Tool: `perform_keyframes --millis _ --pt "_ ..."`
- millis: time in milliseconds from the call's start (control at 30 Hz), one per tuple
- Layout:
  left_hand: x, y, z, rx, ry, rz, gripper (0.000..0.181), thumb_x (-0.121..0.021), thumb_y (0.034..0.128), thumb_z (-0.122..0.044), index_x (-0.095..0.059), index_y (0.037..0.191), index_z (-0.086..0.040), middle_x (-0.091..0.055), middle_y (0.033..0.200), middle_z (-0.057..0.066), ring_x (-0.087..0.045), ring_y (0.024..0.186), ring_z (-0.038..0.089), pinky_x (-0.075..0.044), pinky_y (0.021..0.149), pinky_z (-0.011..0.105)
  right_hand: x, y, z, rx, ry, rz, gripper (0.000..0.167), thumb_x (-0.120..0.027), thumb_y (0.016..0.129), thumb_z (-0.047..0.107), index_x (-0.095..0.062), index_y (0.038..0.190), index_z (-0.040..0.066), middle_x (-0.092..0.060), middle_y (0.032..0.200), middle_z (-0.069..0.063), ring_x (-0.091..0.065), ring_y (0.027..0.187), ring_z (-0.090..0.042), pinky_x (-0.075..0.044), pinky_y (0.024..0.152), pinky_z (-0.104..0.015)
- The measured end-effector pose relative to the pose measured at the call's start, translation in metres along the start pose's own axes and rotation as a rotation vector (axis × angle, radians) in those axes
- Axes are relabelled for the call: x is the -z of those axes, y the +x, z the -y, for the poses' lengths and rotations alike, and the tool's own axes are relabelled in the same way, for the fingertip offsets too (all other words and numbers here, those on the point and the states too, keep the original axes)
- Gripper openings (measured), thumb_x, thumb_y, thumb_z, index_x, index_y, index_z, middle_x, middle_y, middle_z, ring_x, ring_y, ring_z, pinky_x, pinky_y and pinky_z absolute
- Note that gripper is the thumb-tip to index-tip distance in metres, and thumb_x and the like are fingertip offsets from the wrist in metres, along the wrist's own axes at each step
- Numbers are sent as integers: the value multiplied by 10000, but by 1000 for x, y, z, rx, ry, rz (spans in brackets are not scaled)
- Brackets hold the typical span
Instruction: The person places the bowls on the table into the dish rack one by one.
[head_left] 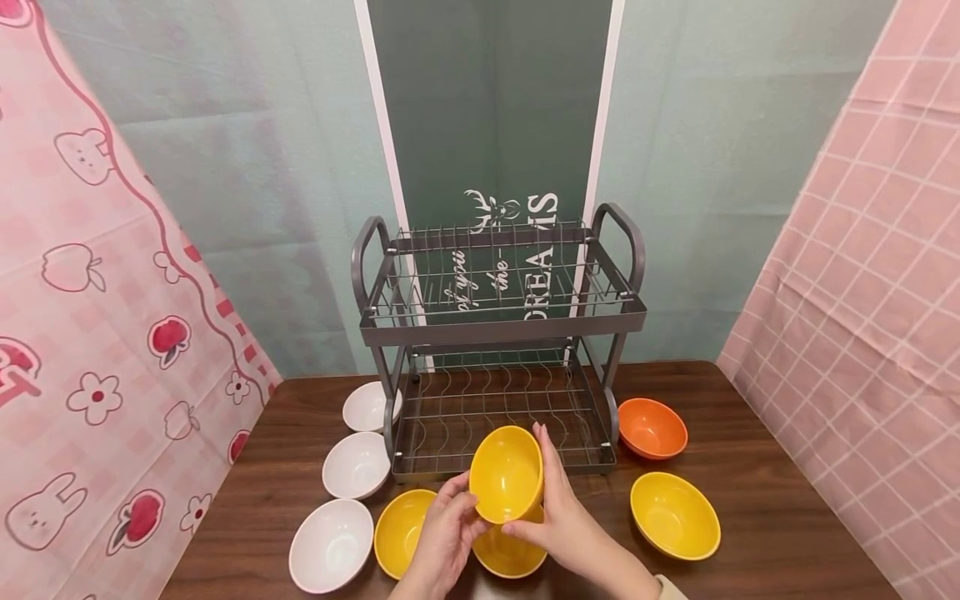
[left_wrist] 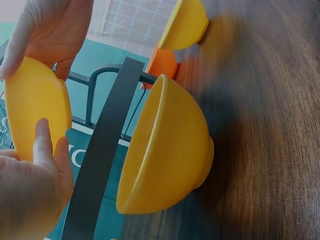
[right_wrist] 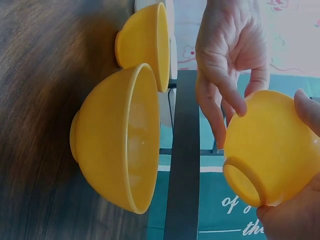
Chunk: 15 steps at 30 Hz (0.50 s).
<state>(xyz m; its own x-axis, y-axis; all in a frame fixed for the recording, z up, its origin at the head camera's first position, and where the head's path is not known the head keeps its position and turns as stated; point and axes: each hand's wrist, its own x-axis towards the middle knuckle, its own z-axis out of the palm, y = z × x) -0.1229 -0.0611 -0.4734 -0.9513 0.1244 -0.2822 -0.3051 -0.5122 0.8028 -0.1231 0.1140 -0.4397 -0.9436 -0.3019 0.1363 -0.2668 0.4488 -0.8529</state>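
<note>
Held bowl (head_left: 507,473): raised between the two hands, touching both, above the table (head_left: 780,533) and in front of the rack (head_left: 502,332)
Left hand (head_left: 446,537): grasping the bowl at its lower left, fingertips against the outside
Right hand (head_left: 562,521): grasping the bowl's right side, thumb low at the front, fingers along the wall
Colour: yellow inside and out, shiny
Form: round, with a ring foot at the base
Tilt: mouth leaning toward the head camera; the foot shows in the right wrist view
Yellow count: four bowls; the held one, the middle bowl (head_left: 510,557) on the table beneath it, the left bowl (head_left: 401,533) just beside that, and the far-right bowl (head_left: 675,517), well apart
Orange count: one orange bowl (head_left: 652,429), behind the far-right bowl and just beside the rack
White count: three white bowls (head_left: 330,546), in a row at the left, mouths up
Rack count: one, dark grey, two wire tiers, a curved handle at each end of the top
Bowls altogether: eight, seven of them on the table
</note>
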Motion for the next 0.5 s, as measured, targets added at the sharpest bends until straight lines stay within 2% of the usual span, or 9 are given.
perform_keyframes --millis 300,500 --pt "2 6 -4 -17 35 -9 409 -475 865 -31 -400 1263 22 -606 1012 20 -622 793 67 -542 692 183 0 8 0 -24 28 28 1179 -815 678 243 44 1485 214 -3 1560 -83 -177 1410 -357 -235 1092 -541" --pt "3 8 -7 -28 27 -12 376 -482 874 -32 -425 1246 -6 -608 987 -3 -623 779 62 -541 686 182 -2 15 1 -13 65 30 1186 -830 657 195 19 1485 205 -20 1559 -59 -202 1408 -316 -239 1103 -517"
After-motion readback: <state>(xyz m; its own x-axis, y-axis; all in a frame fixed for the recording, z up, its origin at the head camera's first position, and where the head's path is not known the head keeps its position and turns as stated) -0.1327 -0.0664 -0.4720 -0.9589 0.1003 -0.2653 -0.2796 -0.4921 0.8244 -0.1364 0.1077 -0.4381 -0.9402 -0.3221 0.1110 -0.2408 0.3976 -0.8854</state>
